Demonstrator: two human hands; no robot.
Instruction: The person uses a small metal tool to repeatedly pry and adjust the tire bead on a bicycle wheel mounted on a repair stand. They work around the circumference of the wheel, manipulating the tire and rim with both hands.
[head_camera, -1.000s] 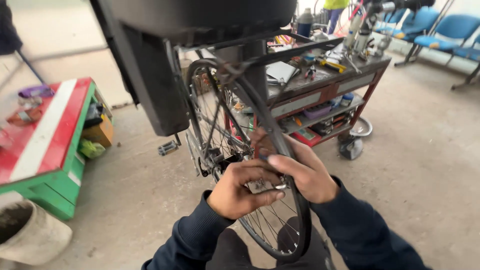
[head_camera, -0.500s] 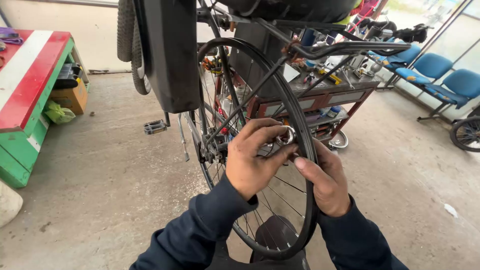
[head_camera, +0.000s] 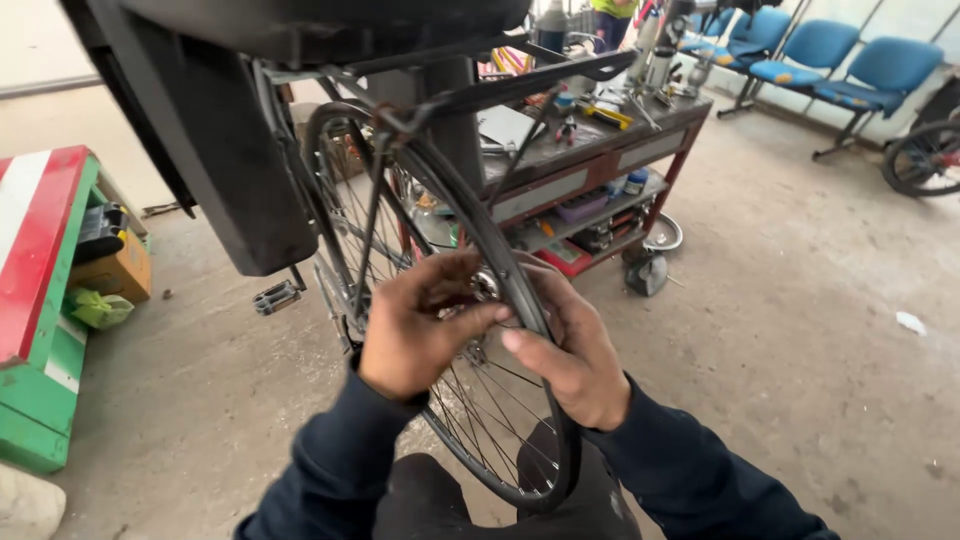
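Bicycle wheel (head_camera: 470, 330) is hanging off the raised bike, rim and spokes right in front of the person; left hand (head_camera: 420, 335) is curling over the rim with fingers pinching a small metal part (head_camera: 487, 287) at the spokes; right hand (head_camera: 570, 350) is pressing flat on the rim's other side, thumb pushing in; both hands are closing on the wheel, close together. Risk, as a guess: wheel is turning freely, so fingers are risking a pinch between spokes; small part is likely slipping to the concrete floor (head_camera: 800, 330). Yellow box (head_camera: 115, 275) and green bag (head_camera: 98, 308) are sitting beside the red-white-green bench (head_camera: 40, 300); small red package is lying on the tool cart (head_camera: 590, 160), lower shelf.
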